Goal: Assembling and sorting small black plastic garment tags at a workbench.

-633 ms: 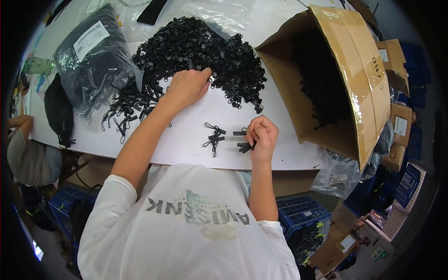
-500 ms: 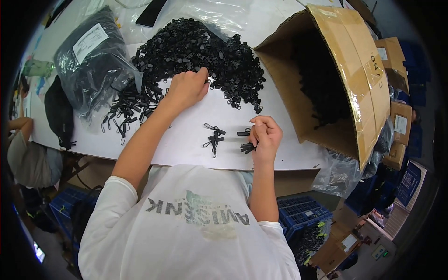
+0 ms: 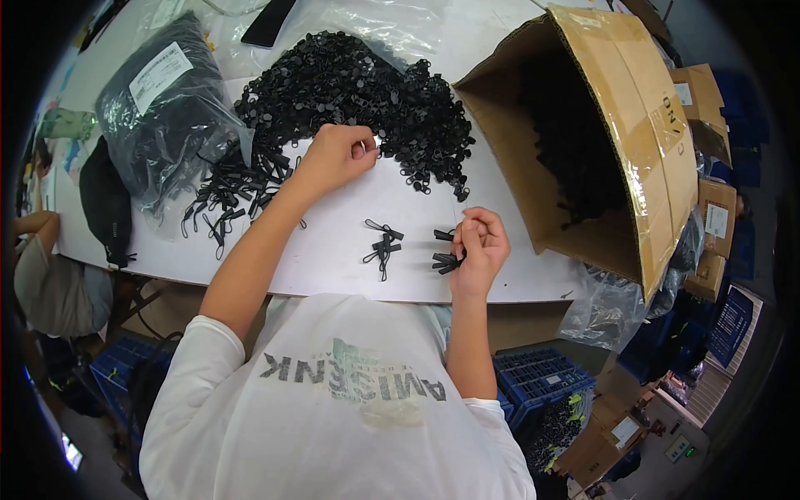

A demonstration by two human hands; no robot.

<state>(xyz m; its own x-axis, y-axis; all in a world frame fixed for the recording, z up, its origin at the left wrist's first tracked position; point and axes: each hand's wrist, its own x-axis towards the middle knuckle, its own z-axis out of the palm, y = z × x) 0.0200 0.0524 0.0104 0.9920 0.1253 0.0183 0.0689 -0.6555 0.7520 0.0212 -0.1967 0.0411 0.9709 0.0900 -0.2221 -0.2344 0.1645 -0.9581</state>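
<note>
My left hand (image 3: 340,158) is at the near edge of a big heap of small black plastic pieces (image 3: 350,92), its fingers curled in a pinch; whatever may be between the fingertips is too small to make out. Lower right, above the white table (image 3: 325,258), my right hand (image 3: 482,250) is closed on several black zipper pulls (image 3: 446,262), whose dark ends poke out on its left side. A small group of looped zipper pulls (image 3: 383,247) lies between my hands. More looped pulls (image 3: 229,187) are scattered to the left of my left forearm.
On the right a large open cardboard box (image 3: 508,150) lies tipped, dark contents inside. At the left are a filled plastic bag (image 3: 167,108) and a black pouch (image 3: 106,204). A phone (image 3: 268,22) lies at the back. Another person's arm (image 3: 37,225) shows far left.
My left hand has shifted slightly right, with its fingers curling further in at the heap's edge. My right hand, still closed on the zipper pulls, has moved slightly right.
</note>
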